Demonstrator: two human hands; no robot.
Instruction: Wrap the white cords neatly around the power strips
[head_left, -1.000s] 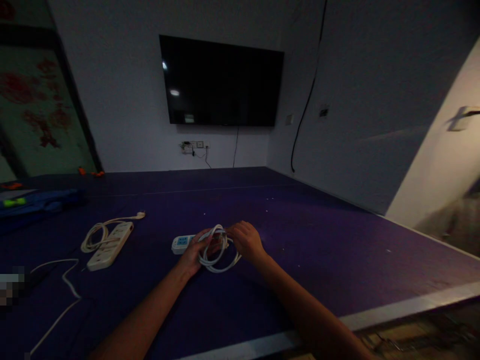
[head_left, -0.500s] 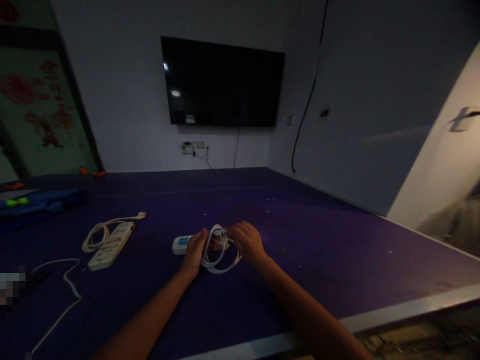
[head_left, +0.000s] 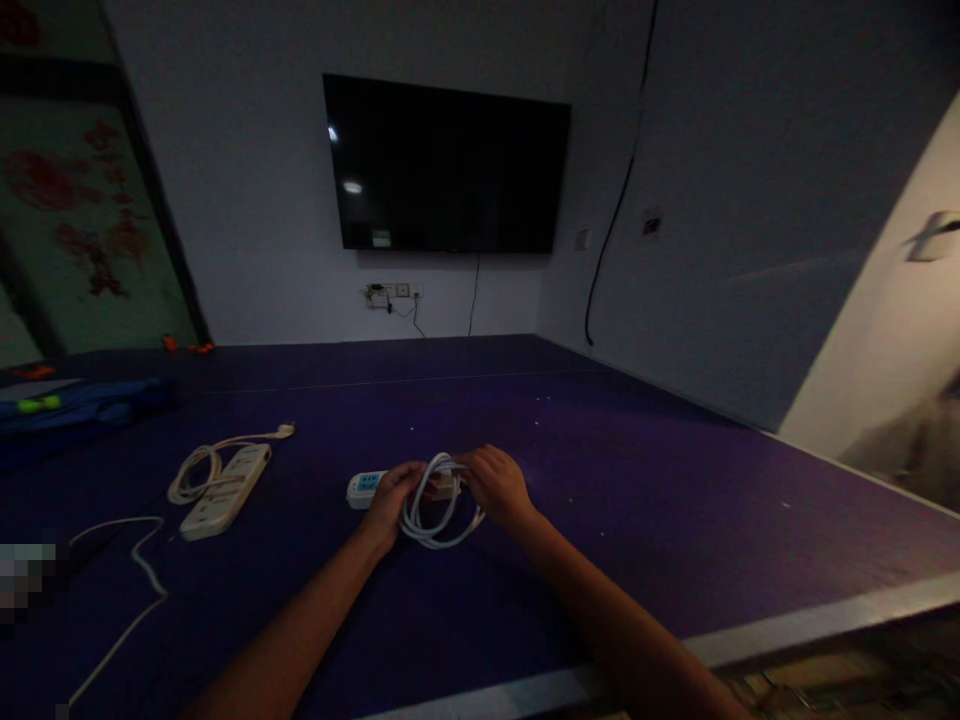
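A white power cord (head_left: 433, 541) is looped into a loose coil between my two hands, in the middle of the head view. My left hand (head_left: 391, 502) is closed around the coil's left side. My right hand (head_left: 495, 482) pinches the cord at the coil's upper right. Behind the hands a white power strip (head_left: 360, 489) with a blue socket face lies on the purple surface (head_left: 480, 640); my left hand and the coil cover its middle part. Whether the left fingers also touch the strip I cannot tell.
Another white power strip (head_left: 225, 500) with its coiled cord (head_left: 187, 475) lies to the left. A thin white cable (head_left: 142, 560) runs nearer to me. Blue cloth (head_left: 112, 402) sits at the far left. The surface's pale front edge (head_left: 817, 615) crosses the lower right.
The fingers of my left hand have shifted slightly on the coil, with the thumb less raised. My right hand stays nearly in place, still pinching the cord.
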